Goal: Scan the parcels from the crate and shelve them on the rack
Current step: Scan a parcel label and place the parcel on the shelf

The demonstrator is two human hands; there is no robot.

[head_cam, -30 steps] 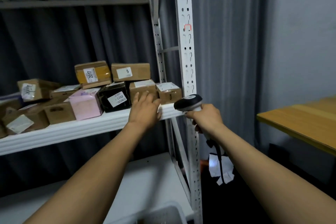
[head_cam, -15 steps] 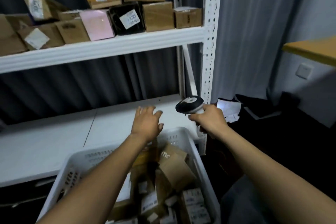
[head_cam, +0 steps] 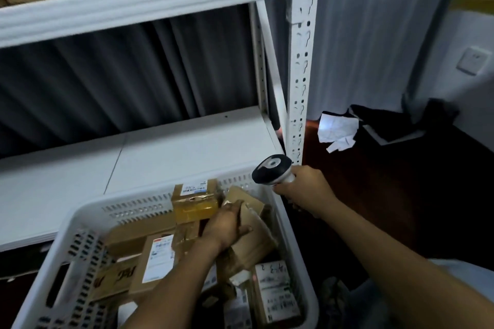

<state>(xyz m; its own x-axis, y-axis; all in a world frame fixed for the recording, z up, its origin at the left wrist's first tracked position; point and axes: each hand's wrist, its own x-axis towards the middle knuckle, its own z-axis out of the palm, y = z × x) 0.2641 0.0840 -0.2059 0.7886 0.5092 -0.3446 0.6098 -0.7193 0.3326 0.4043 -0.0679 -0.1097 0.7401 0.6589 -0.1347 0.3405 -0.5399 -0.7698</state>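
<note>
your left hand (head_cam: 227, 227) is down in the crate (head_cam: 88, 224), fingers curled on a tilted brown box (head_cam: 254, 232) near its far right corner. can't tell if the grip is closed, the box isn't lifted clear. your right hand (head_cam: 304, 191) is wrapped tight round the scanner (head_cam: 271, 173) handle, just past the crate's right rim, head toward the rack post (head_cam: 302, 61). a yellow-taped box (head_cam: 195, 201) leans on the far wall, more labelled parcels (head_cam: 160, 256) fill the rest. lower shelf (head_cam: 149, 152) is behind the crate, upper shelf (head_cam: 144, 0) carries boxes.
</note>
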